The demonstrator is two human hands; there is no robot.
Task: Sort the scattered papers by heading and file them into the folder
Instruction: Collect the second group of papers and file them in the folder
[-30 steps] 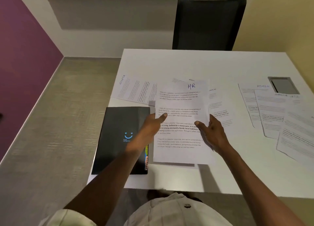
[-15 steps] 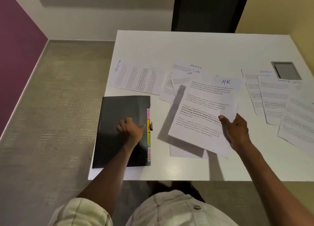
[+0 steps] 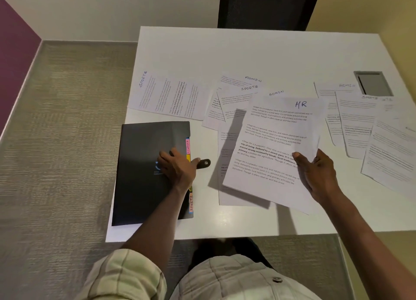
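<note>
Head view: the right hand (image 3: 316,175) pinches the HR sheet (image 3: 274,146) by its right edge, lifted off the white worktop (image 3: 225,52) above another page. The left hand (image 3: 177,166) rests on the closed black folder (image 3: 144,171) by its coloured tabs (image 3: 188,151), fingers curled, thumb at the clasp; most tabs are hidden under the wrist. The far-right papers (image 3: 382,142) are blurry and cut off.

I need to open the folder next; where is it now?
In the head view, the black folder lies closed at the table's near left corner, under the left hand, beside the HR sheet.
</note>
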